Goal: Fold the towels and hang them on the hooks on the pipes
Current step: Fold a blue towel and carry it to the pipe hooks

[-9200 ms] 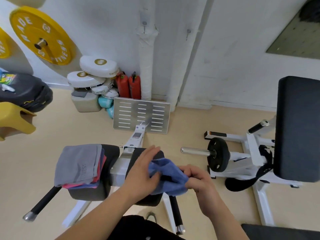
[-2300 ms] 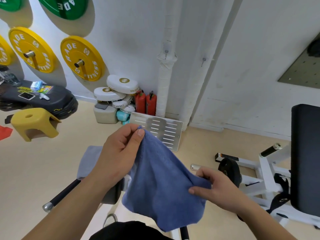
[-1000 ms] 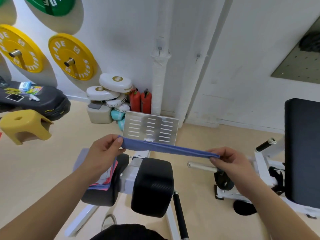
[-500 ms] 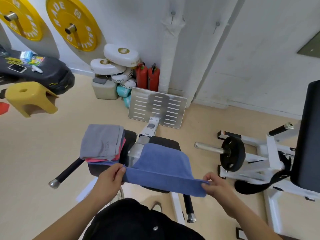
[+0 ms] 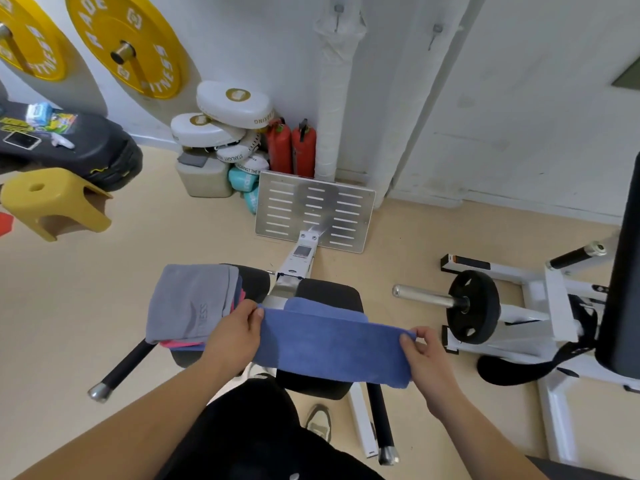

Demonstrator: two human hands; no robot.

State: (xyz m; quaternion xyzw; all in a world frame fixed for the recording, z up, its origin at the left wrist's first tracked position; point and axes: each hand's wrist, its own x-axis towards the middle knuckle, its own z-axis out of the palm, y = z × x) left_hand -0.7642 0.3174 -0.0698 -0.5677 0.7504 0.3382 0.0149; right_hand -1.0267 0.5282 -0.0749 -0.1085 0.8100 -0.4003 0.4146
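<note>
The blue towel [image 5: 332, 348] lies folded once across the black pad [image 5: 327, 291], its ends pinched by the left hand [image 5: 235, 336] and right hand [image 5: 420, 355]. Beside the left hand sits a stack of towels [image 5: 190, 306]; far ahead the hooks [image 5: 337, 10] on the pipes [image 5: 334, 98] are bare, so all hanging remains.

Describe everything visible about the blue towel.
The blue towel is plain, soft-looking fleecy cloth, folded over into a wide band, a second layer showing behind its top edge. It is held stretched between both hands: the left hand pinches its left end, the right hand its right end. Its far layer seems to rest on the black pad, beside the stacked towels.
</note>
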